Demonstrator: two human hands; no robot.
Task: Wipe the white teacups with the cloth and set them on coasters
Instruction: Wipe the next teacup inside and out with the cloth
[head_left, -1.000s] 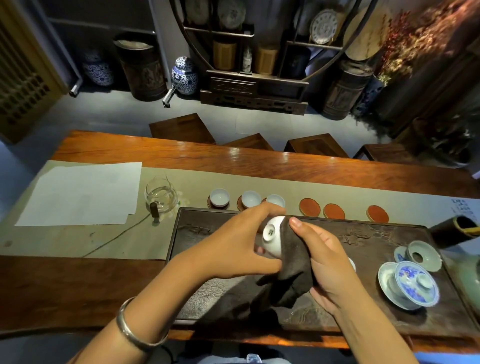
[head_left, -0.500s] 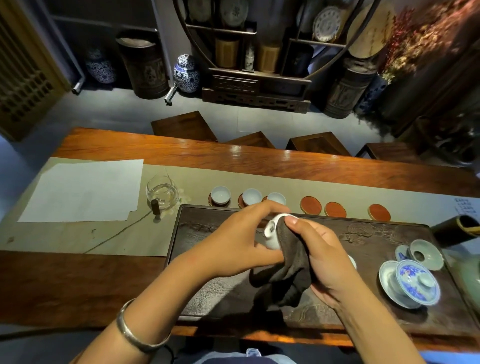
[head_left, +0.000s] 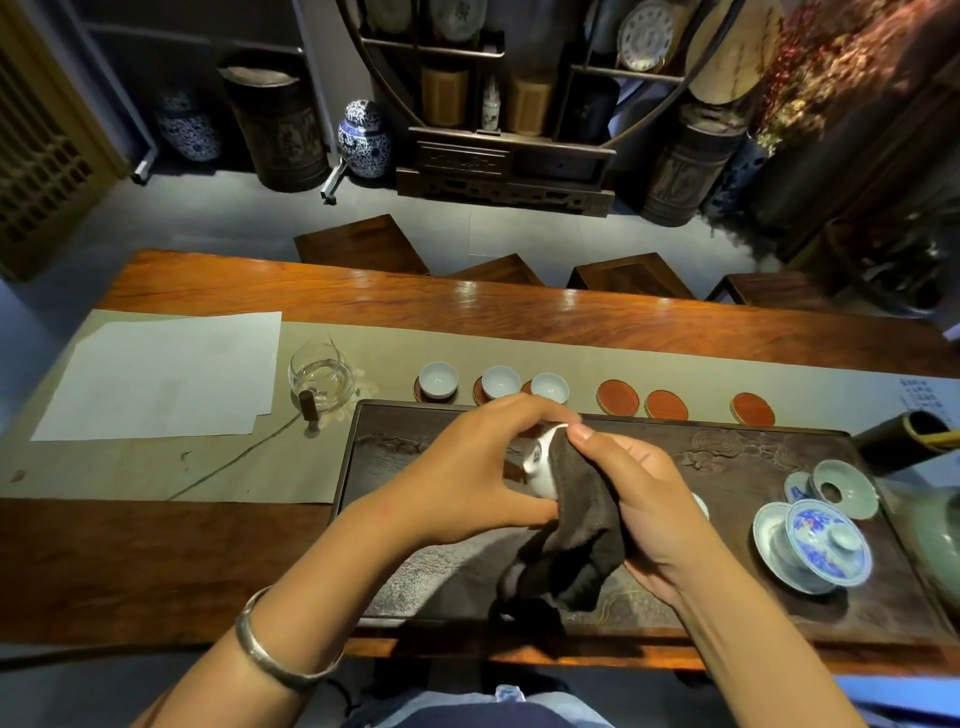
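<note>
Cradling teacup (head_left: 540, 462) between both hands (head_left: 467, 467)

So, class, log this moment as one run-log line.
step: wiping | left hand: holds teacup | right hand: presses cloth on it | done: three cups on coasters | free coasters: three

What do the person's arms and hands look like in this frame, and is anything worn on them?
Both forearms are bare, with no sleeves or gloves in view. The left wrist carries a plain silver bangle, smooth and rounded. The left hand and right hand show no rings; the nails look short and unpainted.
</note>
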